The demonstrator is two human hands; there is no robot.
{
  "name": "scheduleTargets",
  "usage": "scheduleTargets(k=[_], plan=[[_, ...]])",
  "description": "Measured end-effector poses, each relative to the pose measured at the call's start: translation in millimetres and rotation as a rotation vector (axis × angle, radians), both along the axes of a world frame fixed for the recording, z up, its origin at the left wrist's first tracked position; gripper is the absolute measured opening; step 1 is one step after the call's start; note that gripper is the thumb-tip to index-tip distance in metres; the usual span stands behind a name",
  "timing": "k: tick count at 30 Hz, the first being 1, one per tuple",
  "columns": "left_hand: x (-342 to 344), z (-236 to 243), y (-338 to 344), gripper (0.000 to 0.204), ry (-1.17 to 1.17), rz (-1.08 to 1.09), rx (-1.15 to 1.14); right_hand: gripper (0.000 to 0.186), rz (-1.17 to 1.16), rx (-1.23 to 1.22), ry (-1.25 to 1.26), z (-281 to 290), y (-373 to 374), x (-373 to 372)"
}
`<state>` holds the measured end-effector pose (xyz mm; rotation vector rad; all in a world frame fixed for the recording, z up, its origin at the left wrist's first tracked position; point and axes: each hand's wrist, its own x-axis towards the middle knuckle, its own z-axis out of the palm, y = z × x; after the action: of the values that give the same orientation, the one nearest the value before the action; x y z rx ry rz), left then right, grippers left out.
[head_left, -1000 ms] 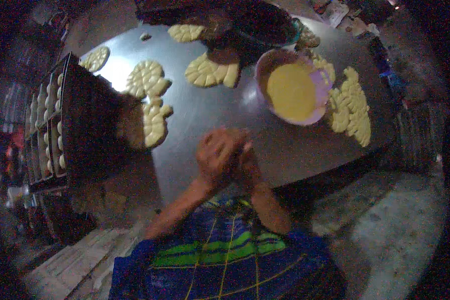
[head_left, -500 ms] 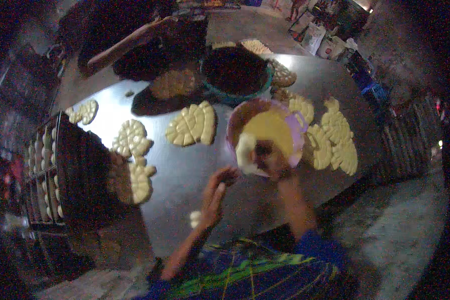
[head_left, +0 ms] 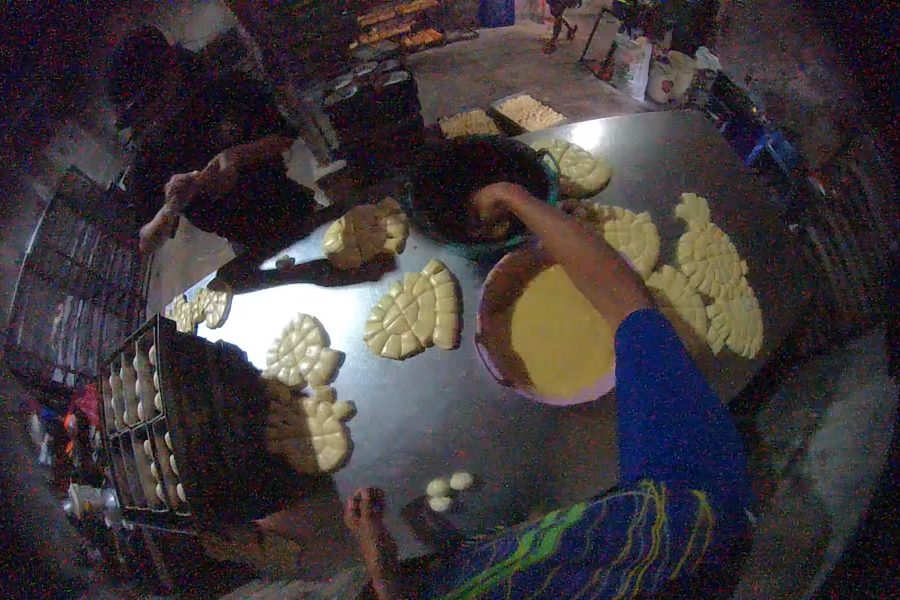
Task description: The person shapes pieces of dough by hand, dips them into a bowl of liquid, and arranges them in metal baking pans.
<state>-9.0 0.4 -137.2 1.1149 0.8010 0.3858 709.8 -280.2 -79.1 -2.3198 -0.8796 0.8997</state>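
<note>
My right arm stretches across a pinkish-purple basin [head_left: 492, 362] holding a smooth pale-yellow mass [head_left: 560, 330]. At its end, my right hand [head_left: 492, 203] reaches into a dark basin with a teal rim [head_left: 552, 185]; the fingers are lost in shadow, so what they touch is hidden. My left hand [head_left: 366, 508] is by the table's near edge, fingers curled in, with nothing visible in them. Right of it lie a few small pale dough balls [head_left: 440, 490]. Scored, patterned dough pieces lie around, among them a fan-shaped one [head_left: 413, 315] left of the purple basin.
The metal table [head_left: 390, 420] carries more patterned dough at right [head_left: 715, 265] and left [head_left: 303, 350]. A dark rack of trays [head_left: 135, 430] with dough stands at near left. Across the table a person's arm [head_left: 210, 180] shows. Trays of small pale pieces [head_left: 525, 112] stand beyond the far edge.
My right hand has gone from the purple basin, where it was beside something whitish, to the dark basin behind. My left hand has drawn back toward the near edge. The view has shifted.
</note>
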Motion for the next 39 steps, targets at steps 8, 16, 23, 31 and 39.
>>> scheduleTargets(k=[8, 16, 23, 31, 39], plan=[[39.7, 71.5, -48.5, 0.015, 0.05, -0.044, 0.027, 0.041, 0.166, -0.289, 0.068, 25.3, 11.8, -6.6], [58.4, 59.2, -40.6, 0.022, -0.002, -0.105, -0.184, 0.034, 0.137, 0.15, 0.299, 145.1, 9.3, -111.2], [140.9, 120.4, -87.1, 0.051, -0.252, -0.397, -0.546, 0.063, -0.155, 0.714, 0.806, 141.6, 57.2, -367.5], [99.0, 118.1, -78.5, 0.033, -0.347, -0.433, -0.781, 0.067, -0.207, 0.955, 0.913, 104.8, 61.4, -487.3], [85.2, 123.1, -53.2, 0.029, -0.588, -0.307, -0.886, 0.039, -0.399, 1.003, 0.344, 80.3, 58.7, -541.9]])
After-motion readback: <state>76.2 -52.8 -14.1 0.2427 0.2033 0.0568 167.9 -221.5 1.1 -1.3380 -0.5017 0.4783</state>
